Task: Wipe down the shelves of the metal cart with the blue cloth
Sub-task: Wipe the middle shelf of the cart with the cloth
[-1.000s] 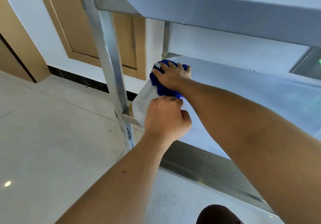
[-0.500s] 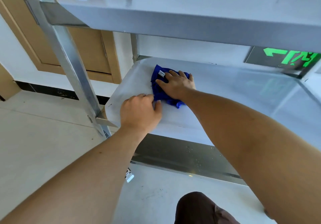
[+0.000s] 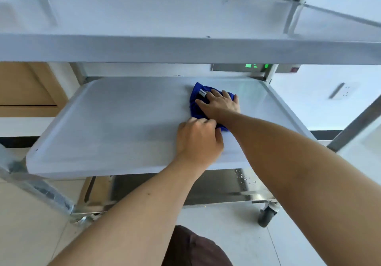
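Your right hand (image 3: 219, 105) lies flat, fingers spread, palm pressing the crumpled blue cloth (image 3: 195, 108) down onto the middle shelf of the bare metal cart (image 3: 103, 125); it is pressing, not pinching, and the cloth shows only at the fingertips, along the thumb side and as a small tail under the wrist. A pale tag sits on the cloth by your index finger. Your left hand (image 3: 199, 139) rests just in front of it, nearer you, fingers curled loosely with the tips at or touching the near edge of the cloth; whether it grips any fabric you cannot tell from here. The cloth sits right of centre on that shelf, toward the back rail. What matters for the next stroke is this: nearly all the open shelf surface lies to the left of the cloth, and the shelf's long axis runs left to right across your view, so a sweep leftward along that axis looks like the move with most ground to cover. Your right hand is the one on the cloth and already has it; your left stands in the path of a pull toward you, less so of a sideways pass. The top shelf (image 3: 185, 47) overhangs close above, and the bottom shelf (image 3: 222, 185) below looks spotted with droplets.
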The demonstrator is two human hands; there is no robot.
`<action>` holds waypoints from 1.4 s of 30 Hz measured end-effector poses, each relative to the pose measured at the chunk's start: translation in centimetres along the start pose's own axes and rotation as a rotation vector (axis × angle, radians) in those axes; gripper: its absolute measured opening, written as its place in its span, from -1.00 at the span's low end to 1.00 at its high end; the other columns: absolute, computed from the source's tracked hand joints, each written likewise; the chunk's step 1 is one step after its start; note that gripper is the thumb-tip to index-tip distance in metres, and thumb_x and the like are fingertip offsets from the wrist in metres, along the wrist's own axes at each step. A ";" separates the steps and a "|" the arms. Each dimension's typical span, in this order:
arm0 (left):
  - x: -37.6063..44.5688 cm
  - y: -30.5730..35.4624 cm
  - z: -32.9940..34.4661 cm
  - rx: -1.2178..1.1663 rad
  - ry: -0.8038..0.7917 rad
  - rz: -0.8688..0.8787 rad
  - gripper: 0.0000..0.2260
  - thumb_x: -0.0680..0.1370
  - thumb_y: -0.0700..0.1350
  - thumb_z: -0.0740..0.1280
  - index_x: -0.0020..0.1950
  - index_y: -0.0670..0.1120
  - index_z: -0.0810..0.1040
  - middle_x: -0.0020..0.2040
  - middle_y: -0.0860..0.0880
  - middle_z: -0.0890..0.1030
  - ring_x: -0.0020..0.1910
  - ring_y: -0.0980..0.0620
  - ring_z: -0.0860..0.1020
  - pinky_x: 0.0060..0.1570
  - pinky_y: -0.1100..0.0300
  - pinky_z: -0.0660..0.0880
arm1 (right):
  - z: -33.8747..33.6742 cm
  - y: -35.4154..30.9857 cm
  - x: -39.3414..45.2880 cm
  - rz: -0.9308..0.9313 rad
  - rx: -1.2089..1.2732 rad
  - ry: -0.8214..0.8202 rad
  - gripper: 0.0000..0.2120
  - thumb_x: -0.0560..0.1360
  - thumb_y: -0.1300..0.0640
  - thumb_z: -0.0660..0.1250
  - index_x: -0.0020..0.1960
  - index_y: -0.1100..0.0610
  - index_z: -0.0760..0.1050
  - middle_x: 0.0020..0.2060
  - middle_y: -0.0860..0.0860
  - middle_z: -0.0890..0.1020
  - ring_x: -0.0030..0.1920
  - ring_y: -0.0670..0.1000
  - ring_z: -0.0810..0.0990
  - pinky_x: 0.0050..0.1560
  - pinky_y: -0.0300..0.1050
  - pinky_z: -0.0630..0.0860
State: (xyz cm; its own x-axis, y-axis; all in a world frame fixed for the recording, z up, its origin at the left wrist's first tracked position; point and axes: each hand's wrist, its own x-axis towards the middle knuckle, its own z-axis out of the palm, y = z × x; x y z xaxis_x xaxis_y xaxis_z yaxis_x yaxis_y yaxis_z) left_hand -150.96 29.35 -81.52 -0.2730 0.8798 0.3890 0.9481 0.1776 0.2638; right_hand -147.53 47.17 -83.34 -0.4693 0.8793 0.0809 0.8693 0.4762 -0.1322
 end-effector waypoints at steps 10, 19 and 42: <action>0.2 5.0 3.1 0.075 -0.054 0.064 -0.76 0.54 0.02 0.13 -0.14 -0.03 0.54 -0.13 -0.05 0.62 -0.08 -0.15 0.53 -0.02 0.00 0.43 | -2.0 12.8 -1.5 0.211 -0.040 0.025 -0.34 0.50 -0.41 -0.14 0.46 -0.18 0.32 0.43 -0.13 0.40 0.49 0.07 0.24 0.44 0.24 0.01; 0.1 5.1 3.1 0.087 -0.048 0.082 -0.82 0.52 -0.04 0.15 -0.22 -0.04 0.48 -0.19 -0.07 0.61 -0.13 -0.18 0.52 -0.08 0.02 0.40 | -2.8 14.5 -5.6 0.284 -0.027 0.035 -0.35 0.51 -0.40 -0.15 0.45 -0.13 0.32 0.44 -0.08 0.38 0.51 0.11 0.18 0.45 0.32 -0.04; -3.4 -6.9 -3.0 -0.071 0.200 -0.045 -0.80 0.47 -0.15 0.20 -0.23 -0.09 0.61 -0.39 -0.06 0.58 -0.32 -0.15 0.47 -0.30 0.10 0.41 | -1.3 0.0 -8.1 0.131 -0.031 -0.064 -0.35 0.52 -0.42 -0.18 0.52 -0.23 0.20 0.54 -0.04 0.27 0.54 0.21 0.12 0.41 0.36 -0.08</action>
State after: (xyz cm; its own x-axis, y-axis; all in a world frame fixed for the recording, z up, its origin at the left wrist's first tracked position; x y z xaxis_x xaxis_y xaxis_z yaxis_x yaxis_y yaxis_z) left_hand -157.07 23.77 -81.99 -0.3482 0.7657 0.5408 0.9223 0.1768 0.3436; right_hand -143.55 40.03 -82.66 -0.3600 0.9330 0.0019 0.9276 0.3581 -0.1065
